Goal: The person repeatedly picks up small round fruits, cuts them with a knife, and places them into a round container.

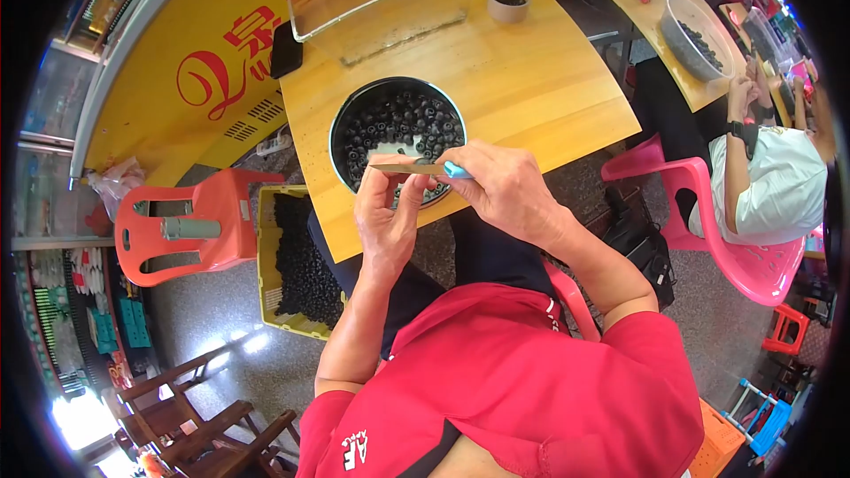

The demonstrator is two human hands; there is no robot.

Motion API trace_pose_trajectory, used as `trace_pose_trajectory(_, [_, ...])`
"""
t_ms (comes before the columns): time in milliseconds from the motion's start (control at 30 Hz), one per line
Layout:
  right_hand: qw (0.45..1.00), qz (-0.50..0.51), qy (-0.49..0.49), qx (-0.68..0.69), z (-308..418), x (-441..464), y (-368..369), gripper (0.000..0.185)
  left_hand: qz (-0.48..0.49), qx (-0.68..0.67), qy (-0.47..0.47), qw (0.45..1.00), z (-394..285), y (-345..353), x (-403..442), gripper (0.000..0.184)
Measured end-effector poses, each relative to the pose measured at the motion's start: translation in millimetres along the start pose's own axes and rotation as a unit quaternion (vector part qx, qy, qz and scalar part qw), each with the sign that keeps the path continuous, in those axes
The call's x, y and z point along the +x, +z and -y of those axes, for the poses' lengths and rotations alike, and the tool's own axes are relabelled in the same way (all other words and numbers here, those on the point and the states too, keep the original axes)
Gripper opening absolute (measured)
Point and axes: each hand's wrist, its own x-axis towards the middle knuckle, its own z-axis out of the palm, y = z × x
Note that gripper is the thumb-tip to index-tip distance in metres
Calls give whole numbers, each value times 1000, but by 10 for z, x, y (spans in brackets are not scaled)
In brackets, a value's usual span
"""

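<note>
Both my hands meet over the front rim of a round bowl (334, 146) of small dark round pieces (403, 115), with something whitish among them. My right hand (509, 188) is closed around the light-blue handle of a small knife (456, 170). Its blade points left, across the fingertips of my left hand (390, 212). The left fingers are pinched together at the blade; a small dark piece seems to be between them, mostly hidden.
On the wooden table (549, 80) stand a clear plastic bin (390, 4), a small cup (508, 2) and a black phone (286, 50). A yellow crate (267, 283) of dark pieces and a red stool (226, 221) are at left. A seated person (766, 177) works at right.
</note>
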Motion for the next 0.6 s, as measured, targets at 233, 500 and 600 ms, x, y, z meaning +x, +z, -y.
trace_pose_trajectory(233, [998,-28,-15,-48,15,28,15,13,-18,-49,-10,999,-91,40,-7,11])
trace_pose_trajectory(500, [999,-34,-15,-39,48,56,69,17,-36,-48,-4,998,-128,35,-4,9])
trace_pose_trajectory(600, [999,-28,-19,-41,85,81,60,17,-38,-24,14,999,-145,-9,23,9])
